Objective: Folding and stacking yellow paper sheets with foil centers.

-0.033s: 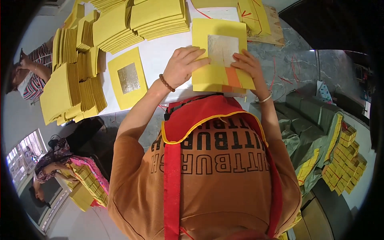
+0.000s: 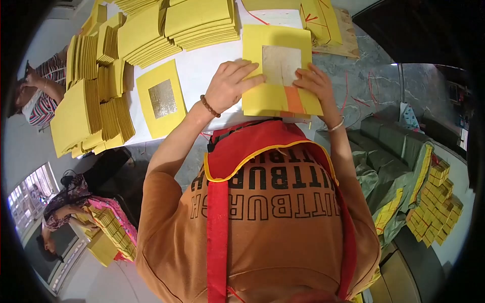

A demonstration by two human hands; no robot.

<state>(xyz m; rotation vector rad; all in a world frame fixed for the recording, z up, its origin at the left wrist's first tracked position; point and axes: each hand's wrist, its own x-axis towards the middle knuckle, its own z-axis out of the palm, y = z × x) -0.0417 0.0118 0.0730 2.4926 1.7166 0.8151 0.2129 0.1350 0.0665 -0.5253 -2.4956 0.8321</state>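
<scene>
- Paper (image 2: 270, 93), a yellow rectangle with a silver square (image 2: 281, 63) in its middle and an orange strip (image 2: 293, 98) below, lies at the near edge of a white worktop (image 2: 212, 60), straight before the wearer.
- The left hand (image 2: 233, 78) rests on its left side, fingers stretched, tips by the square; a brown beaded bracelet (image 2: 210, 106) circles the wrist.
- The right hand (image 2: 317, 85) lies over the opposite side, fingers slightly bent, tips touching the square's edge. Both thumbs are unclear, so whether either hand grips cannot be told.
- Left of the hands lies a second yellow sheet (image 2: 145, 93), also with a silver square.
- Beyond it, yellow stacks (image 2: 146, 38) crowd the worktop.
- At far left, one co-worker (image 2: 48, 93) sits; another (image 2: 65, 207) bends over yellow bundles (image 2: 112, 224).
</scene>
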